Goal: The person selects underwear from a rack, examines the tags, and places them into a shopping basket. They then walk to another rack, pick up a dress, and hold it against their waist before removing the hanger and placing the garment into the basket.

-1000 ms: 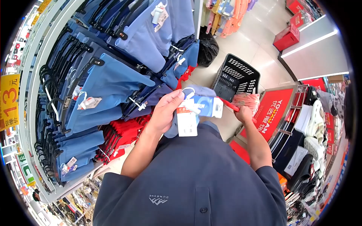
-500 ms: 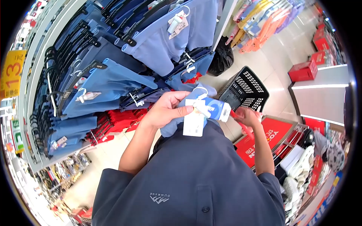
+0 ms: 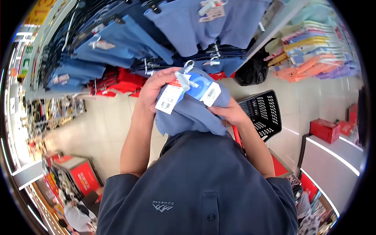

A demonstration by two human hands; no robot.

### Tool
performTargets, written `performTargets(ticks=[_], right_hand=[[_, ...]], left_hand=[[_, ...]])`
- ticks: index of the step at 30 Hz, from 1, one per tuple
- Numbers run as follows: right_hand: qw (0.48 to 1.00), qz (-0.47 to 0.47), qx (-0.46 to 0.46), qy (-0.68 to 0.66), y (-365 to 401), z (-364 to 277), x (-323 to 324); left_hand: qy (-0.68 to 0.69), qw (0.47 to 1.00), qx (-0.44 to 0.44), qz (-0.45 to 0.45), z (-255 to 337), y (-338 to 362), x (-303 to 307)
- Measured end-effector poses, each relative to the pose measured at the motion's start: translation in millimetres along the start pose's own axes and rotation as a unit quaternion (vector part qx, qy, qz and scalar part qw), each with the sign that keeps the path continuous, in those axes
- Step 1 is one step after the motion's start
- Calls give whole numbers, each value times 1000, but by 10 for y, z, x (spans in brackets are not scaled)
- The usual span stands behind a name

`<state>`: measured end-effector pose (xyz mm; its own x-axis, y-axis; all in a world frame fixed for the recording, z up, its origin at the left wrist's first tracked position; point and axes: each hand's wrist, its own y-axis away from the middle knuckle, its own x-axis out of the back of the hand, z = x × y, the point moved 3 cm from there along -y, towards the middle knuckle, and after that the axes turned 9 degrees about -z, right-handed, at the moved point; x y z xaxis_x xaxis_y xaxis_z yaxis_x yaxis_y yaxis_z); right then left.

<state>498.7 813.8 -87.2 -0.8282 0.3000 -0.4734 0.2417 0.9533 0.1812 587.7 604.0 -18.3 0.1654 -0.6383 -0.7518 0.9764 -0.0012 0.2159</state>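
While left hand [image 3: 156, 88] holds blue garment [image 3: 192, 115], right hand [image 3: 231, 113] newly gripping

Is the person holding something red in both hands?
No, the clothing held by the left hand and the right hand is blue, with white tags on it.

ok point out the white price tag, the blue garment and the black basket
white price tag [image 3: 168, 100]: head view, middle of the card
blue garment [image 3: 192, 115]: head view, bare cloth at its middle
black basket [image 3: 269, 110]: head view, its perforated side wall
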Motion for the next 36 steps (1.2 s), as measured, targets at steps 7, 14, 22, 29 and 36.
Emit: performTargets(ticks=[7,14,22,29,36], right_hand=[[986,-45,-104,-122,204,-134,40],[997,25,-38,57,-70,-13,172],[888,153,161,403,-85,-983,-617],[840,155,174,490,-420,-817,-1259],[819,90,188,534,-441,-614,-1480]], left_hand=[[-75,991,-20,110,-6,364,180],[-141,989,-29,-39,142,488,28],[-347,937,11,-42,325,604,-120],[-503,858,-102,21,410,801,-118],[-241,956,-164,29,223,875,12]])
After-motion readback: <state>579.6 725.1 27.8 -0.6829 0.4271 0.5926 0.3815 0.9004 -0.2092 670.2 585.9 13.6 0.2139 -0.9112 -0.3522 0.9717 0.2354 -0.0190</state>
